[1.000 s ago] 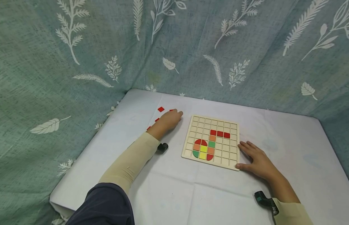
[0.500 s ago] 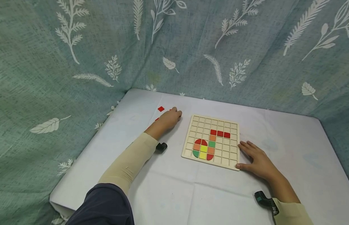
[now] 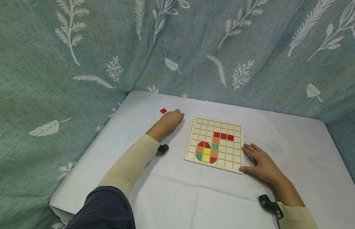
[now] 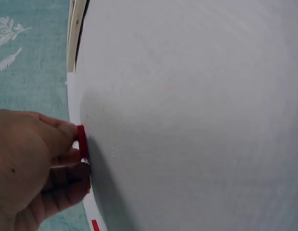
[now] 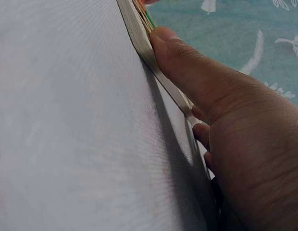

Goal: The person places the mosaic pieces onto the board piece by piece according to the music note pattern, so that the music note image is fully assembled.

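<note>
In the head view my left hand is low over the white cloth, left of the board. The left wrist view shows its fingertips pinching a red tile that stands on edge. My right hand rests at the right edge of a wooden grid board, thumb at the near corner and fingers fairly straight along the side. Red, orange, green and yellow pieces lie in the board's cells, with red tiles in a row near its middle. The right wrist view has the thumb against the board's rim.
A loose red tile lies on the cloth beyond my left hand. Another bit of red shows below the hand in the left wrist view. A patterned green curtain stands behind the table.
My left hand has shifted slightly left and toward me, and loose red tiles that showed beside it are now hidden by the hand and arm. The right hand and board stay put.
</note>
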`<state>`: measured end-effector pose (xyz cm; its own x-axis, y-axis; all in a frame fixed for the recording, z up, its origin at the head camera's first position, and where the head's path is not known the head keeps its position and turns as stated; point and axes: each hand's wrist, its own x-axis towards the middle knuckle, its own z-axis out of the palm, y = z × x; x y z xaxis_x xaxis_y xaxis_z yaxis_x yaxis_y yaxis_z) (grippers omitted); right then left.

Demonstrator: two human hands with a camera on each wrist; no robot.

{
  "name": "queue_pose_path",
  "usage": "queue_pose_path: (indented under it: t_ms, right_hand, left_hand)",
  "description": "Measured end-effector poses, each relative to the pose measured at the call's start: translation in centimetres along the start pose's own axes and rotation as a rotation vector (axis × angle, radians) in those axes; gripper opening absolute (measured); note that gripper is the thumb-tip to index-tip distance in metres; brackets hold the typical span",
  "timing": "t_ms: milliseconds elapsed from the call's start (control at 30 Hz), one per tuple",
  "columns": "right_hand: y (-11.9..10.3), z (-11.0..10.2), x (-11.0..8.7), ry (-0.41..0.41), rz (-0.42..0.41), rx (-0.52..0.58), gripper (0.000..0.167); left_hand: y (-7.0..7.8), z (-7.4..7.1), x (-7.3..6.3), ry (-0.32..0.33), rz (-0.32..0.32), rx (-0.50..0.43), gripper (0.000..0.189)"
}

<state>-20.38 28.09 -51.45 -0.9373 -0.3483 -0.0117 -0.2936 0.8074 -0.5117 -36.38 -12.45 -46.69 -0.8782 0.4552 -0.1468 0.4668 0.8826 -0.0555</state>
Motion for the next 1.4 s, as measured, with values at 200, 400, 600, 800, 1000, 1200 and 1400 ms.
queue_pose_path:
  t_ms: [200, 400, 600, 800, 1000, 1200, 1400]
  right_hand:
    - [-0.2, 0.2, 0.0, 0.0, -0.008, 0.001, 0.1]
    - [-0.1, 0.1, 0.1, -0.003, -0.003, -0.009, 0.103]
    - [0.1, 0.2, 0.1, -0.005, -0.008, 0.007, 0.103]
    - [0.2, 0.3, 0.0, 0.002, -0.016, -0.001, 0.101]
    - [0.2, 0.1, 0.1, 0.005, -0.015, 0.005, 0.102]
    - [0.2, 0.1, 0.1, -0.016, 0.004, -0.005, 0.105]
    - [0.2, 0.0, 0.1, -0.003, -0.012, -0.01, 0.103]
  left_hand:
    - [-0.7, -0.2, -0.4, -0.025, -0.052, -0.125, 0.016]
    - [-1.1, -0.4, -0.7, -0.03, 0.0, -0.265, 0.011]
    - [-0.5, 0.1, -0.9, -0.009, 0.008, -0.166, 0.015]
    - [1.1, -0.5, -0.8, 0.048, 0.038, -0.17, 0.02]
    - [3.6, -2.0, -0.1, 0.072, 0.127, -0.188, 0.013]
    - [6.6, -2.4, 0.9, 0.084, 0.183, -0.194, 0.012]
    - [9.6, -2.9, 1.9, 0.103, 0.277, -0.172, 0.014]
